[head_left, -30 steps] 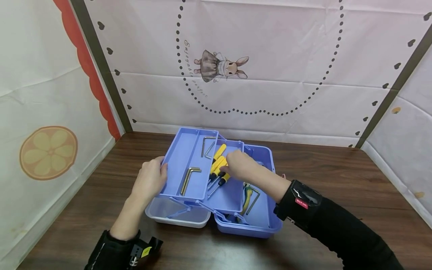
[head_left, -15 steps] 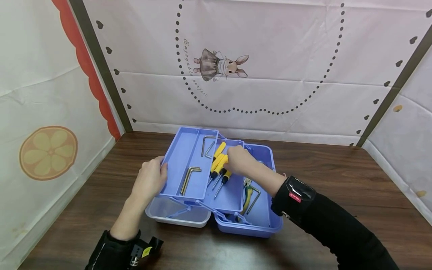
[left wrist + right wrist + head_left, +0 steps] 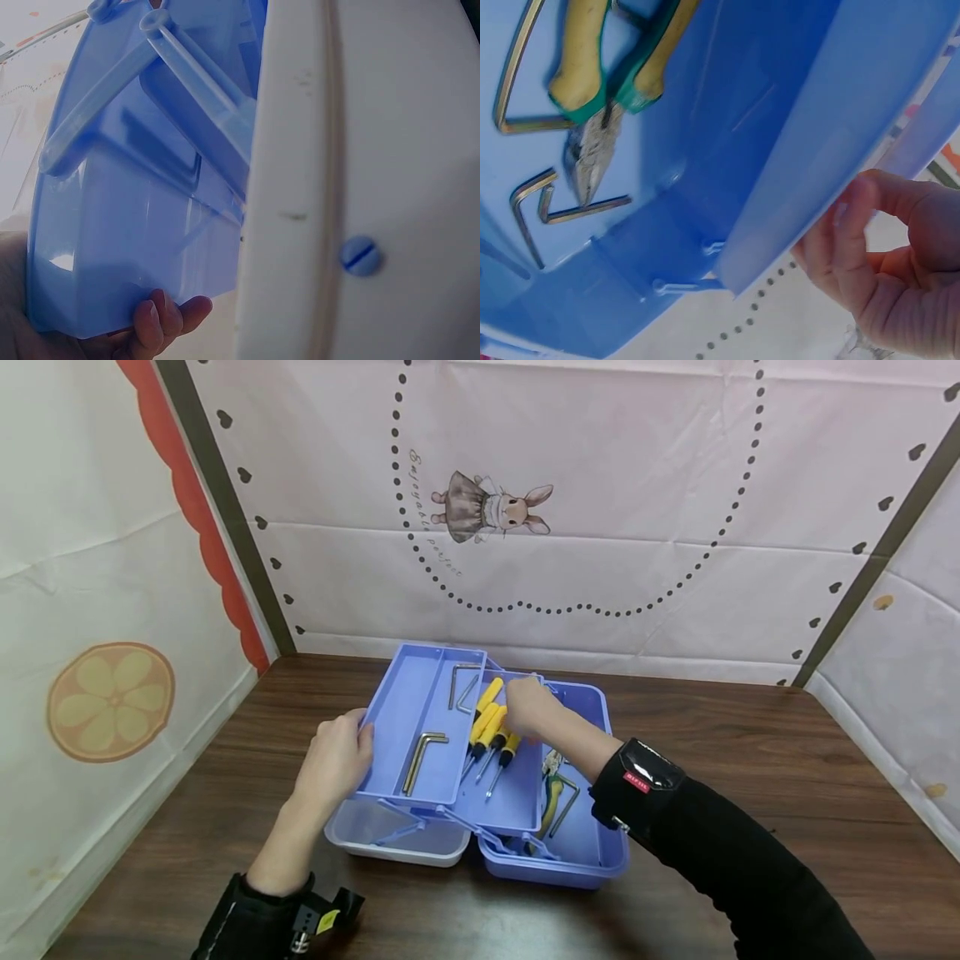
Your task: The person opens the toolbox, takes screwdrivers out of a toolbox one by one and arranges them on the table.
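Note:
A blue cantilever toolbox (image 3: 555,878) stands unfolded on the table. My left hand (image 3: 336,758) grips the left edge of its raised upper tray (image 3: 401,714); in the left wrist view, fingers (image 3: 171,319) curl round the tray's end. Several yellow-handled screwdrivers (image 3: 489,727) lie side by side in the middle tray (image 3: 517,806). My right hand (image 3: 534,708) is over this tray, fingers curled at the handle of the rightmost screwdriver (image 3: 510,748), whose upper end is hidden. In the right wrist view, the tray wall (image 3: 810,150) stands before the fingers.
Hex keys (image 3: 420,760) lie in the upper tray. Pliers (image 3: 592,150) with yellow-green handles and more hex keys (image 3: 577,210) are in the base. A translucent lid (image 3: 397,852) lies under the left side. Printed cloth walls (image 3: 600,568) surround the wooden table (image 3: 712,760).
The right hand has shifted slightly away from me, and the rightmost screwdriver has swung with it, its tip moving to the right. The left hand has stayed on the upper tray.

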A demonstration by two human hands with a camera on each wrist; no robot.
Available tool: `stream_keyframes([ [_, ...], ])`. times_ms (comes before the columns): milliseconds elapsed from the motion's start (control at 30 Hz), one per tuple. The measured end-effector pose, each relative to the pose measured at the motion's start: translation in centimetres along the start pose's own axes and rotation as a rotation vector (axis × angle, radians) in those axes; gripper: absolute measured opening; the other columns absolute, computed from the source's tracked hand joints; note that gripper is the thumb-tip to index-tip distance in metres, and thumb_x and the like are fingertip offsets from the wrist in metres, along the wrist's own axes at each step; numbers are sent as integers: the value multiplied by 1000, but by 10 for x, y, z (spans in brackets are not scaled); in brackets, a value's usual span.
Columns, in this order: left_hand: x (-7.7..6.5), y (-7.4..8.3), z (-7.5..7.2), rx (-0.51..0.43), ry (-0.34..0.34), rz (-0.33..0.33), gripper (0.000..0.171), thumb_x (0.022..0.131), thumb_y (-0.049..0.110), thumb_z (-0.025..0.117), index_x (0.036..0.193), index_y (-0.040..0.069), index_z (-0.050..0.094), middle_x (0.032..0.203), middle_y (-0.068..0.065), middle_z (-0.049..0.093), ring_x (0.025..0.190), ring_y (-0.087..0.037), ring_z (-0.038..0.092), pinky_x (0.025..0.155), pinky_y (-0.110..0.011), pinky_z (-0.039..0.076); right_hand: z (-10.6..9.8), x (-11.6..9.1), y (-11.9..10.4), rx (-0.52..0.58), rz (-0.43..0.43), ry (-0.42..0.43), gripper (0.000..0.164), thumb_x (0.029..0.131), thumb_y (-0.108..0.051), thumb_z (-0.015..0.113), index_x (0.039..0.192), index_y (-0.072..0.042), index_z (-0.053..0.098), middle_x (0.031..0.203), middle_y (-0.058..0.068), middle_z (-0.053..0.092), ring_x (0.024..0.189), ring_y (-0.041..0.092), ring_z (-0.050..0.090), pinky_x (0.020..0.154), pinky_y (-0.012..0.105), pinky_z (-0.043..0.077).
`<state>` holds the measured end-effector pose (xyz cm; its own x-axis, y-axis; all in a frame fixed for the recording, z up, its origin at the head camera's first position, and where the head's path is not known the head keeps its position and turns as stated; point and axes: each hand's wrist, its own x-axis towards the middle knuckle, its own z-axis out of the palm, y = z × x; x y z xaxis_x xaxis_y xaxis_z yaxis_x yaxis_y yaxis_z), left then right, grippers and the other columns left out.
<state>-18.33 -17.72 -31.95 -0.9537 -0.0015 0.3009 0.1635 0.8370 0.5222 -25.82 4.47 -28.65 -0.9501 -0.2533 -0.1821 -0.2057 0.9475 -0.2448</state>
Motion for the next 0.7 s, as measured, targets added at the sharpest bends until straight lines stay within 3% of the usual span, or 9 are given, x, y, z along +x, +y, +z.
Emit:
stream_keyframes([
  [67,0,0,0,-2,-3,-3,33,90,4,43,113,-20,47,99,-34,56,77,-35,61,65,-45,50,-1,4,2,16,28,-6,30,85,-13,57,108,6,54,114,22,51,48,16,58,40,19,45],
  [133,0,0,0,-5,-5,-5,33,90,4,43,113,-20,46,99,-34,56,76,-34,61,64,-45,51,-3,7,4,24,51,-4,32,86,-16,56,109,6,53,114,23,50,48,16,59,39,19,45],
  [300,-1,0,-1,0,-4,-5,33,90,4,43,113,-20,47,98,-34,56,75,-34,61,64,-45,51,-4,15,8,31,93,15,27,86,-18,56,101,5,56,83,14,54,47,16,57,39,20,44],
  [700,0,1,-1,-2,-9,-18,34,90,4,43,114,-20,46,100,-35,55,79,-36,61,65,-45,50,-5,31,8,20,155,-22,22,85,-20,57,86,2,58,67,10,57,42,13,54,40,19,45],
])
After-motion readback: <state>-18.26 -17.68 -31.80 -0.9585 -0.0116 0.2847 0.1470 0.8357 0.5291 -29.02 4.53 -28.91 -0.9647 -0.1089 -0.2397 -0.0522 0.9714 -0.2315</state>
